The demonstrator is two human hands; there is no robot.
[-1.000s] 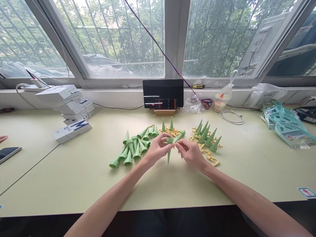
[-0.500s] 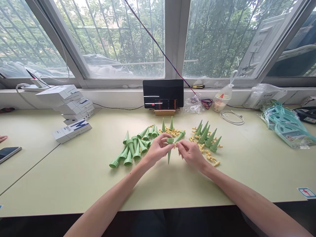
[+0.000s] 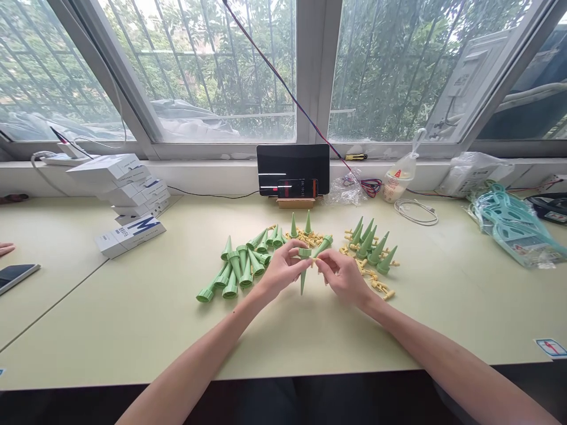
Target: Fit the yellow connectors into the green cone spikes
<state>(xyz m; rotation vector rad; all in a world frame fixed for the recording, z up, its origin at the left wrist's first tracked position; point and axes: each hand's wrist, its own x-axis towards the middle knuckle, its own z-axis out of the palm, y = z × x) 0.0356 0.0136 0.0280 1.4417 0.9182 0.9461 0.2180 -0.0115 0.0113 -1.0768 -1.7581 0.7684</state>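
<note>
My left hand [image 3: 283,267] is closed on a green cone [image 3: 303,281], held with its tip down and its wide collar up. Close on its right, my right hand [image 3: 340,273] pinches a small yellow piece [image 3: 314,262] against the side of the cone. Several green cones [image 3: 234,265] lie in a pile left of my hands. Behind my hands are small yellow parts [image 3: 316,238] and two upright cones [image 3: 293,225]. More green cones [image 3: 365,242] stand at the right among yellow parts [image 3: 381,288].
White boxes [image 3: 133,189] are stacked at the back left. A dark screen [image 3: 292,168] stands at the back centre. On the right are a bagged cup [image 3: 397,180], a white cable [image 3: 416,213] and teal items [image 3: 509,227]. Another person's hand [image 3: 6,248] rests near a tablet [image 3: 16,276].
</note>
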